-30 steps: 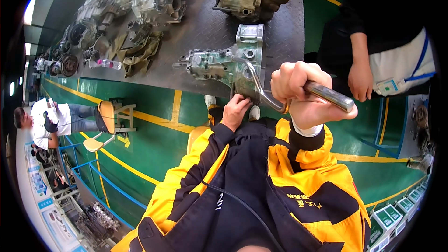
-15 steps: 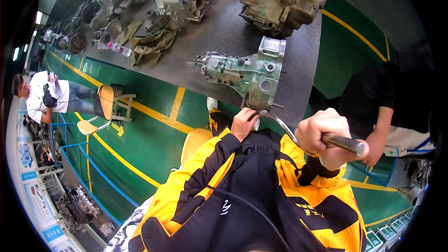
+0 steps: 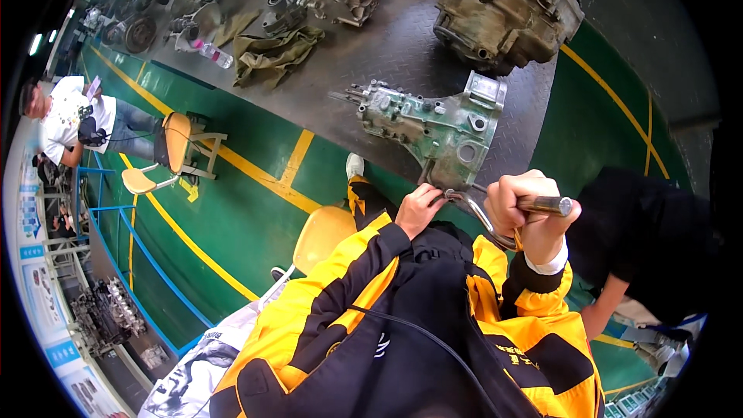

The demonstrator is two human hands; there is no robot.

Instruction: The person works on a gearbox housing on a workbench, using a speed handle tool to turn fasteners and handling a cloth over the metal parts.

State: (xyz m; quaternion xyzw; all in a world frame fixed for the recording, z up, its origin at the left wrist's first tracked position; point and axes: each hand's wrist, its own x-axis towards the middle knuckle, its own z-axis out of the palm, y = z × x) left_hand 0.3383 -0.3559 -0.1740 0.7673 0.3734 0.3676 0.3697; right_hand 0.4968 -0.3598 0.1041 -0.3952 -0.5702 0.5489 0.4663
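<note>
A green-stained metal gearbox housing (image 3: 445, 128) lies at the near edge of the bench. My right hand (image 3: 526, 209) is wrapped round the grip of a cranked chrome speed wrench (image 3: 474, 207), its bare end poking out beyond the fist. From there the bent shaft runs left to the near side of the housing. My left hand (image 3: 419, 209) has its fingers pinched at the wrench's far end, close against the housing. The fingers hide whatever the wrench sits on.
A bigger, dirty gearbox (image 3: 507, 11) stands behind the housing on the steel bench (image 3: 348, 54). Further left lie a cloth (image 3: 275, 56), a bottle (image 3: 213, 53) and several metal parts. Someone in dark clothes (image 3: 646, 240) bends at my right; a yellow chair (image 3: 323, 238) is at my left.
My right hand and the wrench grip have swung, and the grip now lies nearly level. My left hand stays at the housing. The person at right has bent lower, and the view has shifted.
</note>
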